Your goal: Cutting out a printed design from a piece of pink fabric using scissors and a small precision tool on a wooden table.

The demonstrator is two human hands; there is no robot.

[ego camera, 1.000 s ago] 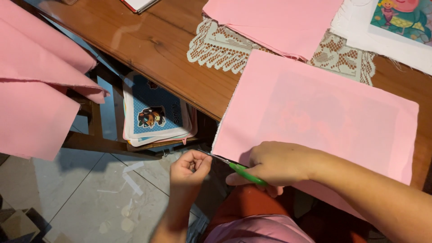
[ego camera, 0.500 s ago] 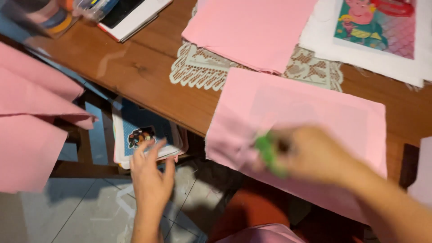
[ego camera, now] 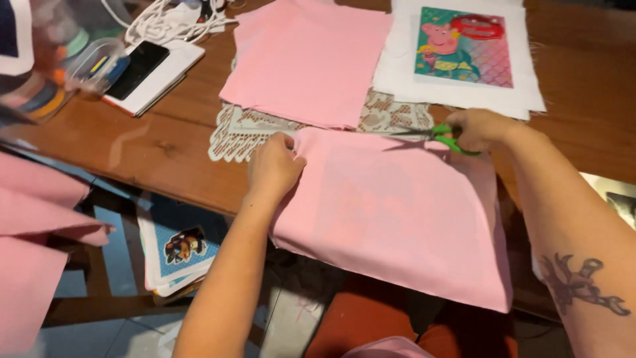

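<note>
Since the earlier frame: both hands have come up onto the pink fabric; the left one, which hung open below the table edge, now sits at the cloth's upper left corner, and the scissors have gone to its upper right edge.
Left hand [ego camera: 273, 166]: knuckles up, fingers curled, pinching the corner of the pink fabric square [ego camera: 397, 212].
Right hand [ego camera: 482, 128]: closed round the green handles of the scissors [ego camera: 434, 134], blades pointing left along the cloth's top edge.
Pink fabric square: centre of the frame, lying on the wooden table [ego camera: 132, 156], its lower edge hanging off the table's near side.
Lace doily [ego camera: 233, 132]: just above the left hand, partly under a pink fabric stack [ego camera: 308, 59].
Cartoon pig print [ego camera: 464, 46]: upper right, on white cloth [ego camera: 457, 93].
Phone [ego camera: 138, 61]: upper left, on a white book.
</note>
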